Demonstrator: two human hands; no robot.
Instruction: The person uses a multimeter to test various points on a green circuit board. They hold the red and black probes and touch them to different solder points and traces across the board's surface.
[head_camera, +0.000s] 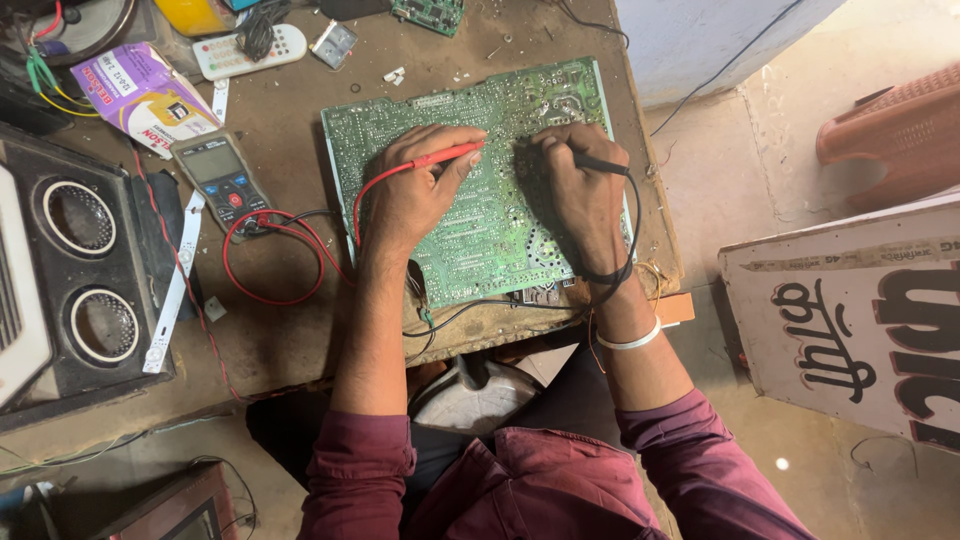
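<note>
A large green circuit board (480, 230) lies solder side up on a worn wooden bench (290, 330). My left hand (415, 190) rests on the board and grips a red test probe (445, 155), its tip touching the board near the upper middle. My right hand (580, 190) grips a black test probe (600, 165) with its tip also on the board, close to the red tip. Red and black leads run left to a grey digital multimeter (220, 175) lying flat on the bench.
A black speaker box (85, 270) with two round openings sits at the left. A white remote control (250, 50), a purple packet (140, 95) and a small green board (430, 12) lie at the back. A painted sign board (850, 310) leans at the right, near an orange plastic stool (895, 130).
</note>
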